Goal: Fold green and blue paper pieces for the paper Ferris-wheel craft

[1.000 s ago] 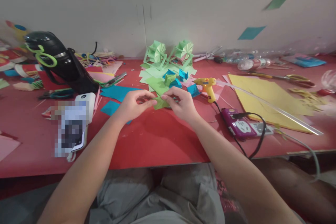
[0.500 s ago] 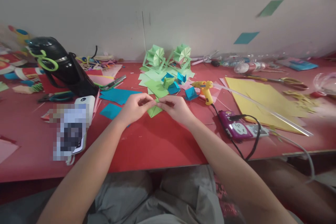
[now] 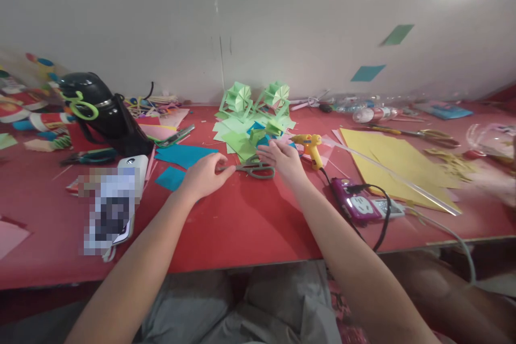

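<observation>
My left hand (image 3: 205, 176) rests low over the red table with its thumb and curled fingers apart, nothing visible between them. The tips of a pair of grey-handled scissors (image 3: 261, 171) point at its fingers; I cannot tell whether they touch. My right hand (image 3: 285, 160) is open, fingers stretched out leftward beyond the scissors handles. Just past those fingers sits a folded green paper piece (image 3: 274, 129), among folded blue paper pieces (image 3: 255, 128) partly hidden by the hand. Green sheets (image 3: 237, 142) lie behind the scissors, and blue sheets (image 3: 187, 155) lie beside my left hand.
Two pale green paper models (image 3: 237, 98) stand against the wall. On the right are a yellow glue gun (image 3: 311, 149), a purple power strip (image 3: 355, 204), its cable, and yellow paper (image 3: 387, 158). A black bottle (image 3: 107, 118) and a phone (image 3: 135, 172) are on the left.
My hands have parted from the green folded paper they pinched together. A green piece now shows by the blue ones, and the scissors are visible between the hands. The view has tilted up.
</observation>
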Available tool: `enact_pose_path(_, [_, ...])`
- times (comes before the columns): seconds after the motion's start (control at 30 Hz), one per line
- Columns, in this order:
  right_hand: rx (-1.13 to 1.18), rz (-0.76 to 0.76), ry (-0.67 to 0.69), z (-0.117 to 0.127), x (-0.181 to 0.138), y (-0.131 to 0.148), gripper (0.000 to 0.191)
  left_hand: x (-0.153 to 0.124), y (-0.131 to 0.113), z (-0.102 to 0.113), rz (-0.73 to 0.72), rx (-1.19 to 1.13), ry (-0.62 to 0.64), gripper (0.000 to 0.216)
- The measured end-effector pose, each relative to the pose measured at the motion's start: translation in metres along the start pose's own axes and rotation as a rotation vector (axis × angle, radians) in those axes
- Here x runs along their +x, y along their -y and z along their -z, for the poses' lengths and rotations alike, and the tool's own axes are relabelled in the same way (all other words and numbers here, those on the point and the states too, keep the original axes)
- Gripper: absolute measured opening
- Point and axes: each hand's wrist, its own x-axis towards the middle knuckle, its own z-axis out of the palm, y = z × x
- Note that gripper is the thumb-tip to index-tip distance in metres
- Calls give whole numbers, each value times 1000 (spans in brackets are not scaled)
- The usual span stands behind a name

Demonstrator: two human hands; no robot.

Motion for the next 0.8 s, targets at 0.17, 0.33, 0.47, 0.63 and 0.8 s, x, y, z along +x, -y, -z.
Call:
enact_pose_path(0.17, [-213,93,78,-6,-6,-13,28,0,11,8,25,234,-107,27])
enact_pose_path(0.33, [-534,294,256,-12,-19,-14,22,-4,20,11,110,301,16,34])
enact_pose_path(0.47, [-645,373,359,-14,-26,-7,23,-2,31,4,104,361,110,44])
enact_pose_path(0.63, [-654,392,384,-16,-31,-8,25,5,38,5,136,382,10,49])
enact_pose_path(0.8, [-302,232,177,-25,-23,-7,30,6,18,6,-70,90,-234,32])
